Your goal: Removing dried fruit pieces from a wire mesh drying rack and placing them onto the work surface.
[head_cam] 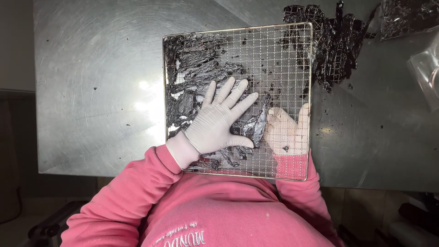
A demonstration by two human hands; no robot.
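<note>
A square wire rack, a fine grid of thin metal with a stiffer rim, is held tilted above a steel desk whose brushed surface shows circular scuff marks and a bright glare. The left hand, in a pale, smooth glove, lies flat on top of the mesh with its fingers spread wide, pressing on dark strips rather than gripping anything. These strips are black, glossy and wrinkled (stuck mostly over the left half of the rack, with small crumbs scattered across the rest). The right hand, also gloved, sits under the rack and shows through the grid; its thumb comes up at the right rim, so it seems to hold the rack by that edge, though the mesh hides the grip itself. Pink ribbed cuffs and sleeves run back from both wrists. On the desk beyond the rack lies a loose pile of the same shiny black pieces, and a clear plastic bag rests near the right edge.
</note>
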